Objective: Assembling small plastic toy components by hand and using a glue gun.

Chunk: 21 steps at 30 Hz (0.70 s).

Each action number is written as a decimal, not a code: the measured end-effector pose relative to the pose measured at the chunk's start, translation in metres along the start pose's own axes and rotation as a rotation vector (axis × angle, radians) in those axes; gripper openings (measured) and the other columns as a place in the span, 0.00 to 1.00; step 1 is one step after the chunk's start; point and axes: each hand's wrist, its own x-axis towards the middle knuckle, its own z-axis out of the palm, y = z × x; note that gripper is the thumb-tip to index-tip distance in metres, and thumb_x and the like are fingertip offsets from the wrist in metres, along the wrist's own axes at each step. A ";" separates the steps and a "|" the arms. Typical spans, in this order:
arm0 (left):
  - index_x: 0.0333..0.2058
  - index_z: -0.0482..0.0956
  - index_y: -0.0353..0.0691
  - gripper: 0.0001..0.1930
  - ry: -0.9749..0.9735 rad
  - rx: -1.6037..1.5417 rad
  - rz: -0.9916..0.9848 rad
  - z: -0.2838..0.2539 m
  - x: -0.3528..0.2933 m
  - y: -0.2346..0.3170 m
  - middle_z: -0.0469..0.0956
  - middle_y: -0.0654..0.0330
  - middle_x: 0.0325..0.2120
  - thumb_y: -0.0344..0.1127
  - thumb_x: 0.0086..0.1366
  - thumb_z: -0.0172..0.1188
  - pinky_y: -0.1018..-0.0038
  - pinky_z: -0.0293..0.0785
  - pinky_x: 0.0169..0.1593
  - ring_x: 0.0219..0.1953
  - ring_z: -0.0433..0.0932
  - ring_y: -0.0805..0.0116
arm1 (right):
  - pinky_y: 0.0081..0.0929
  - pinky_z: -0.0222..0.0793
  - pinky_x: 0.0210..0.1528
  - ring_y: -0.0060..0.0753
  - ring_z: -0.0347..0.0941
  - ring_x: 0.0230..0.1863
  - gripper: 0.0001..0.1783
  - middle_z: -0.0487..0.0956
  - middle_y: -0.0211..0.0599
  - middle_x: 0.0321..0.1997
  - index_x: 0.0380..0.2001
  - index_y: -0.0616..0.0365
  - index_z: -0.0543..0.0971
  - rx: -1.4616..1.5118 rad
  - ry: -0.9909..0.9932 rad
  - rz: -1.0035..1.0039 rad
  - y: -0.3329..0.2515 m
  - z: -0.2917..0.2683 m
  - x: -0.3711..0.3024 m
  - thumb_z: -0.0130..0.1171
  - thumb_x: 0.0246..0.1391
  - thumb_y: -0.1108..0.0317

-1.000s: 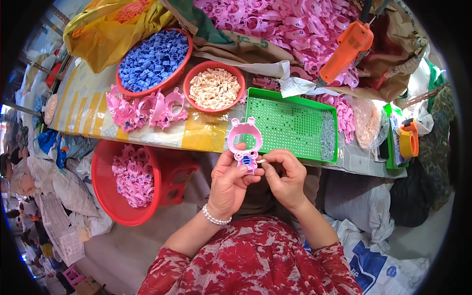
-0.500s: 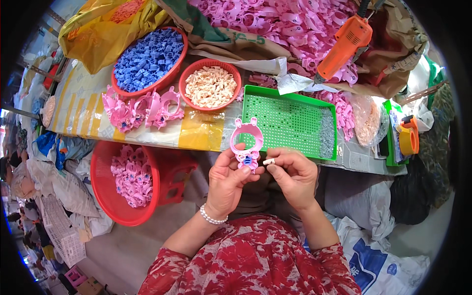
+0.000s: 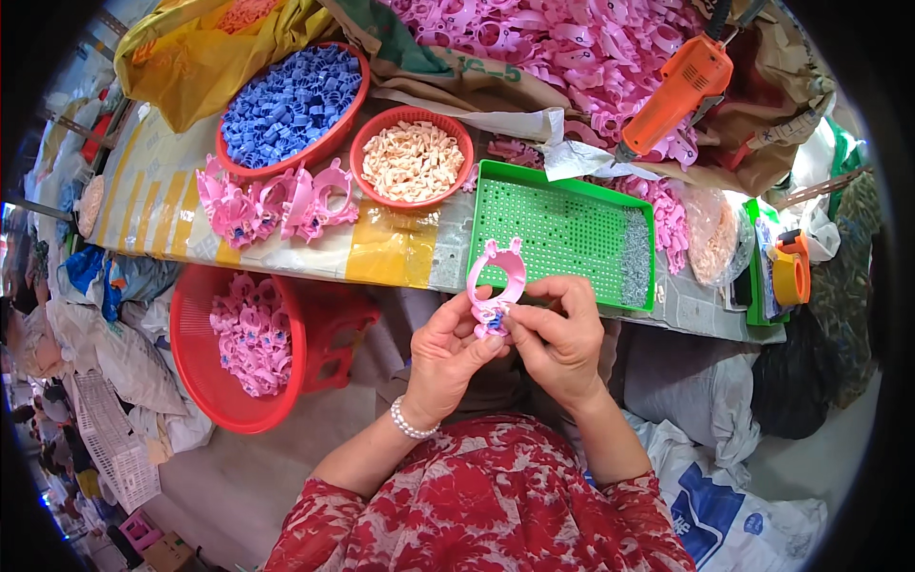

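My left hand grips a pink plastic part by its lower end, with its open ring and two small knobs pointing up. A small blue plastic insert sits in that lower end. Thumb and forefinger of my right hand are pinched together against the part, beside the blue insert. The small cream plastic piece in them is mostly hidden by the fingers. Just beyond my hands lies a green perforated tray with small grey metal-looking bits along its right end.
On the table stand a red basket of blue pieces and a red basket of cream pieces. Pink parts lie before them; a large heap is behind. An orange power screwdriver hangs at right. Lower left, a red basket holds pink parts.
My right hand has brought the cream piece left against the pink part, where before it was held apart. The pink part has shifted slightly right and turned.
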 end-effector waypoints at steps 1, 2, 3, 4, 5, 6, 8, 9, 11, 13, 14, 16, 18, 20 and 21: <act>0.57 0.61 0.36 0.26 0.012 0.014 0.007 -0.001 0.000 -0.001 0.74 0.56 0.45 0.24 0.59 0.57 0.78 0.76 0.44 0.43 0.76 0.69 | 0.22 0.69 0.35 0.32 0.72 0.35 0.10 0.73 0.37 0.36 0.28 0.59 0.81 -0.001 -0.001 0.001 0.000 0.000 0.001 0.67 0.36 0.77; 0.57 0.61 0.36 0.26 0.012 0.013 0.006 -0.002 -0.001 -0.001 0.74 0.56 0.45 0.24 0.59 0.57 0.78 0.76 0.44 0.43 0.76 0.69 | 0.24 0.68 0.33 0.34 0.71 0.34 0.11 0.74 0.37 0.34 0.28 0.58 0.81 0.000 0.006 -0.027 -0.001 0.000 0.002 0.66 0.35 0.77; 0.57 0.61 0.36 0.26 -0.001 0.013 -0.003 -0.003 0.000 -0.001 0.74 0.56 0.44 0.24 0.60 0.57 0.78 0.76 0.44 0.42 0.77 0.69 | 0.25 0.67 0.31 0.35 0.70 0.32 0.11 0.75 0.37 0.33 0.28 0.58 0.81 0.002 0.013 -0.054 -0.001 0.000 0.002 0.66 0.35 0.77; 0.57 0.62 0.36 0.26 -0.014 0.013 -0.012 -0.002 0.000 0.000 0.74 0.56 0.44 0.24 0.60 0.57 0.79 0.76 0.43 0.41 0.77 0.69 | 0.25 0.67 0.31 0.35 0.70 0.32 0.11 0.75 0.37 0.33 0.28 0.58 0.81 0.001 0.013 -0.054 0.000 -0.001 0.000 0.66 0.35 0.77; 0.57 0.62 0.36 0.26 -0.014 0.013 -0.012 -0.001 0.000 0.002 0.74 0.56 0.44 0.24 0.60 0.57 0.79 0.76 0.43 0.41 0.77 0.69 | 0.26 0.67 0.31 0.35 0.70 0.31 0.11 0.75 0.38 0.33 0.28 0.59 0.80 0.060 0.048 -0.021 0.001 -0.002 -0.002 0.64 0.36 0.77; 0.57 0.62 0.36 0.26 -0.006 -0.021 -0.059 0.001 0.001 0.005 0.75 0.54 0.43 0.25 0.60 0.57 0.78 0.78 0.41 0.40 0.78 0.68 | 0.27 0.68 0.31 0.36 0.71 0.30 0.11 0.76 0.39 0.34 0.29 0.60 0.80 0.119 0.082 0.012 0.002 -0.004 -0.005 0.63 0.36 0.78; 0.56 0.62 0.35 0.26 0.004 -0.054 -0.106 0.001 0.001 0.005 0.76 0.52 0.42 0.26 0.59 0.57 0.78 0.79 0.40 0.39 0.79 0.66 | 0.25 0.68 0.32 0.33 0.71 0.28 0.10 0.77 0.41 0.35 0.30 0.62 0.78 0.155 0.094 0.046 0.006 -0.007 -0.008 0.62 0.39 0.79; 0.56 0.62 0.35 0.25 -0.010 -0.061 -0.140 -0.001 0.001 0.004 0.76 0.50 0.42 0.28 0.61 0.56 0.77 0.80 0.38 0.37 0.80 0.64 | 0.23 0.68 0.32 0.30 0.71 0.29 0.10 0.77 0.41 0.35 0.31 0.62 0.78 0.209 0.112 0.121 0.008 -0.008 -0.008 0.62 0.40 0.79; 0.57 0.62 0.35 0.24 -0.029 -0.070 -0.185 -0.003 0.001 0.005 0.76 0.48 0.41 0.29 0.62 0.54 0.77 0.80 0.37 0.36 0.81 0.63 | 0.19 0.67 0.31 0.24 0.70 0.30 0.11 0.76 0.41 0.39 0.35 0.63 0.77 0.250 0.148 0.172 0.015 -0.011 -0.008 0.60 0.44 0.78; 0.57 0.62 0.35 0.23 -0.085 -0.151 -0.315 -0.005 0.002 0.009 0.77 0.45 0.39 0.31 0.63 0.51 0.77 0.81 0.34 0.33 0.81 0.62 | 0.19 0.67 0.32 0.23 0.70 0.32 0.13 0.75 0.41 0.41 0.38 0.63 0.76 0.317 0.142 0.303 0.017 -0.016 -0.007 0.60 0.46 0.77; 0.57 0.62 0.35 0.23 -0.086 -0.152 -0.320 -0.006 0.001 0.009 0.77 0.45 0.39 0.31 0.63 0.51 0.77 0.81 0.34 0.33 0.81 0.62 | 0.19 0.68 0.33 0.23 0.70 0.33 0.15 0.75 0.41 0.43 0.41 0.64 0.75 0.387 0.133 0.429 0.018 -0.018 -0.006 0.59 0.47 0.77; 0.56 0.62 0.34 0.22 -0.132 -0.156 -0.361 -0.007 0.000 0.009 0.77 0.45 0.38 0.32 0.64 0.49 0.76 0.81 0.34 0.31 0.81 0.61 | 0.18 0.68 0.37 0.21 0.70 0.38 0.18 0.74 0.40 0.45 0.47 0.65 0.71 0.467 0.082 0.374 0.023 -0.017 -0.004 0.57 0.51 0.74; 0.57 0.61 0.33 0.23 -0.137 -0.148 -0.367 -0.006 0.000 0.008 0.77 0.45 0.37 0.31 0.64 0.48 0.76 0.81 0.34 0.30 0.81 0.61 | 0.20 0.68 0.44 0.24 0.70 0.45 0.19 0.73 0.41 0.47 0.51 0.65 0.69 0.850 0.013 0.473 0.020 -0.016 -0.002 0.54 0.56 0.70; 0.57 0.61 0.33 0.23 -0.139 -0.138 -0.371 -0.005 -0.002 0.007 0.77 0.46 0.37 0.31 0.63 0.48 0.76 0.81 0.33 0.30 0.81 0.61 | 0.20 0.68 0.42 0.23 0.71 0.43 0.21 0.75 0.39 0.45 0.52 0.66 0.69 0.830 -0.019 0.468 0.019 -0.016 -0.003 0.53 0.58 0.67; 0.58 0.59 0.33 0.24 -0.131 -0.120 -0.354 -0.004 -0.002 0.005 0.77 0.46 0.36 0.31 0.63 0.48 0.76 0.80 0.32 0.29 0.81 0.62 | 0.19 0.68 0.41 0.22 0.72 0.40 0.20 0.76 0.38 0.42 0.51 0.66 0.70 0.832 -0.071 0.487 0.020 -0.016 -0.005 0.53 0.58 0.67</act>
